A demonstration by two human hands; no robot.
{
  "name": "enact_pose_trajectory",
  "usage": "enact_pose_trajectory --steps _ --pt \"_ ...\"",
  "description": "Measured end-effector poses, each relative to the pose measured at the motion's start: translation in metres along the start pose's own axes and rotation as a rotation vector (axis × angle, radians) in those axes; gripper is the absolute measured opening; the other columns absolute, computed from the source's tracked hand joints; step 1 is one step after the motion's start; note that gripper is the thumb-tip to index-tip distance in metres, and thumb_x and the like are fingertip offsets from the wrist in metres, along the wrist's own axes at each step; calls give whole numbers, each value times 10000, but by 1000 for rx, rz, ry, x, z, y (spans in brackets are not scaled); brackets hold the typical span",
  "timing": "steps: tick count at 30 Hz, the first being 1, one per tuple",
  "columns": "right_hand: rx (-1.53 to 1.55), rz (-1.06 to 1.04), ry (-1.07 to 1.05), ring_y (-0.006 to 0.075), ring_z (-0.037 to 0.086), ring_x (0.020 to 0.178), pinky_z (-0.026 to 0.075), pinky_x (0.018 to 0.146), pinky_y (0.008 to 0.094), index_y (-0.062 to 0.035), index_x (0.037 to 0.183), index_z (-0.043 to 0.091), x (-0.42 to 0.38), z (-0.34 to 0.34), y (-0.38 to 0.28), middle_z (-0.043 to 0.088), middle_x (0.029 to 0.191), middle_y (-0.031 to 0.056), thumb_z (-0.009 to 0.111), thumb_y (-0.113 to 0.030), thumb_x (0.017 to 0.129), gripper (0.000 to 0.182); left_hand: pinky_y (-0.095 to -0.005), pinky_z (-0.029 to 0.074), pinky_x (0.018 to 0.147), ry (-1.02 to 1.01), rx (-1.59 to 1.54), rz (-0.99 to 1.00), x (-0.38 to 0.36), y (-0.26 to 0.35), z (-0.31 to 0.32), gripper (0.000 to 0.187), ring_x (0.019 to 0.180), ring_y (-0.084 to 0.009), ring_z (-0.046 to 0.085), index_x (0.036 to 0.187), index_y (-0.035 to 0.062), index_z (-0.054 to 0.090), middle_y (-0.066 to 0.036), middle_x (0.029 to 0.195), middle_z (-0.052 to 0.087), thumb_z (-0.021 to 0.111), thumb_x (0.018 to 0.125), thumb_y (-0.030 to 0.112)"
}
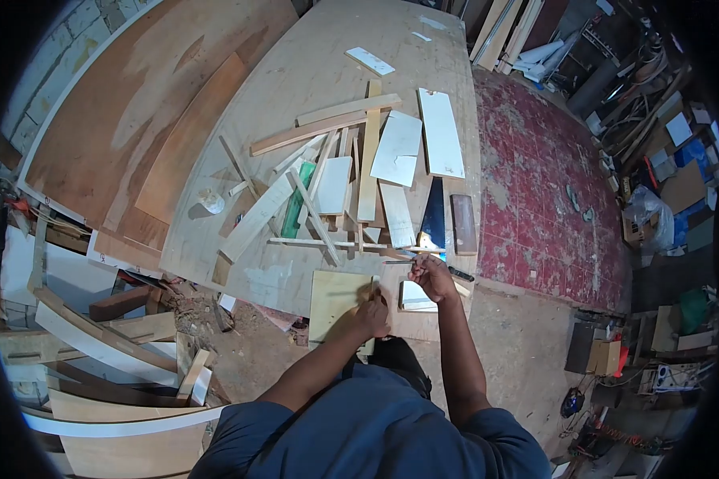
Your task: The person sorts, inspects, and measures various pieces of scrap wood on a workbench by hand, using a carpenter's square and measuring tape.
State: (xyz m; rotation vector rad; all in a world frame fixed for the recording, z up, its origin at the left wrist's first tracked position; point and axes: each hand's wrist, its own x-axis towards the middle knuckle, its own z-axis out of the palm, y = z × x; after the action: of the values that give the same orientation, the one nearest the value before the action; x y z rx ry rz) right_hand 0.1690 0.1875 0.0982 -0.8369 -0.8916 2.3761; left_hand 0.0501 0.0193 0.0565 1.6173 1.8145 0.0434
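Note:
My left hand (372, 314) is closed at the right edge of a pale yellowish board (333, 299), which lies at the near edge of the worktable. A small pale piece shows at its fingertips, but I cannot make out what it is. My right hand (433, 279) pinches a thin dark stick-like tool (398, 262) pointing left; its exact kind is too small to tell. Below that hand lies a small white-topped block (415, 296). A dark-handled tool (461, 274) rests just to its right, and a dark blue tapered piece (432, 211) lies beyond it.
Loose wood strips (327, 116), white panels (441, 132) and a green piece (299, 199) are heaped on the worktable (272, 275). A brown block (463, 225) sits near its right edge. Large plywood sheets (136, 104) stand at left; curved wooden parts (108, 343) lie below them.

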Motion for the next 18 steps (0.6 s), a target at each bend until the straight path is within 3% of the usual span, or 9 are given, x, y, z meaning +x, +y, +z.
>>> enact_pose_trajectory --steps 1,5,8,10,14,18 --pt "31 6 16 121 583 656 556 733 335 -51 878 596 -1 1 -1 587 752 20 542 -94 930 87 -431 490 929 6 -30 -22 -1 0 3 897 1050 -417 595 1278 -193 374 -405 1295 414 717 665 363" --pt "109 25 22 131 591 659 561 748 348 -28 928 609 -6 4 -6 594 756 27 563 -67 901 66 -444 474 948 -20 71 -51 6 0 10 915 1036 -425 600 1320 -169 344 -405 1328 380 718 670 356" --pt "136 29 12 134 597 668 564 771 353 -10 985 611 -6 -4 -5 594 758 25 576 -57 891 111 -468 439 991 -105 -37 -95 5 7 4 965 1123 -431 558 1366 -137 299 -401 1386 309 730 667 369" --pt "136 34 -19 135 602 680 563 797 359 12 1027 602 -7 -4 -8 597 762 25 583 -47 885 155 -483 402 1029 79 115 -59 22 3 29 1047 1260 -446 439 1408 -98 240 -394 1427 243 756 645 400" --pt "115 80 -16 133 598 692 562 820 375 20 1036 592 -3 -8 -12 590 754 26 596 -56 884 170 -536 397 1012 60 155 -131 26 19 29 1067 1311 -478 348 1411 -95 218 -378 1395 319 744 640 423" --pt "22 125 -48 135 604 723 565 838 408 19 1034 590 7 -2 -16 588 747 26 600 -40 885 160 -565 343 1047 -7 199 -244 29 37 23 1113 1349 -472 294 1423 -82 200 -382 1449 205 778 624 435"
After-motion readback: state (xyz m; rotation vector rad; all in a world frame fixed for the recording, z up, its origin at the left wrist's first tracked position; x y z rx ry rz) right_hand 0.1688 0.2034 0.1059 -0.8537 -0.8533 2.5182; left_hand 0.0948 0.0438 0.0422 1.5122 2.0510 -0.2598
